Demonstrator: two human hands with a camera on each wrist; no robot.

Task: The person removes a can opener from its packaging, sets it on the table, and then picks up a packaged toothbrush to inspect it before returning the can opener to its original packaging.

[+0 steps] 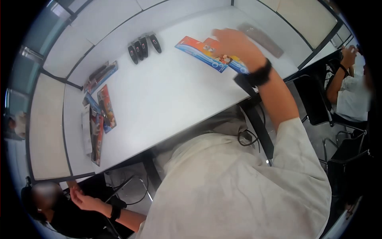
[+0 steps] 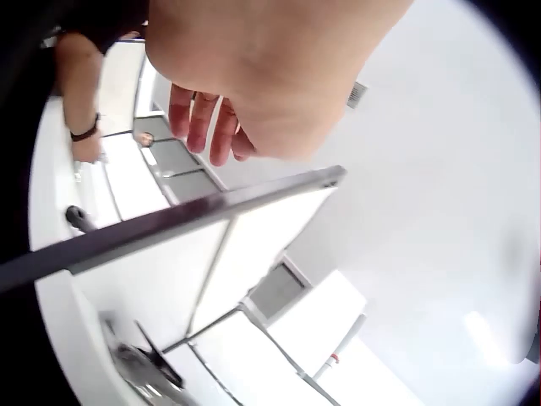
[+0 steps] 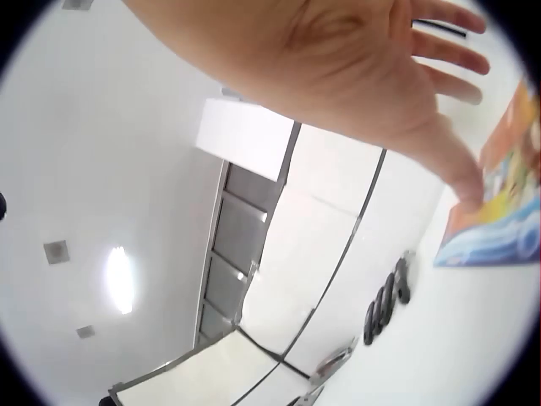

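In the head view, my right hand (image 1: 238,46) is over colourful orange-and-blue cards (image 1: 199,51) near the right end of the white table, its outline blurred. The right wrist view shows that hand (image 3: 406,93) with fingers spread and the thumb tip at the edge of a card (image 3: 499,228); whether it presses is unclear. A long brownish translucent package (image 1: 260,40) lies beyond the hand. My left hand (image 1: 89,201) hangs off the table at the lower left, fingers loosely bent and holding nothing; the left wrist view shows its loose fingers (image 2: 203,123).
Several black-handled tools (image 1: 144,47) stand in a row at the table's back. Packaged items on cards (image 1: 105,107) and a white box (image 1: 86,129) lie at the left end. Low partitions (image 1: 47,131) border the table. Other people are at the lower left and far right, beside black chairs (image 1: 312,99).
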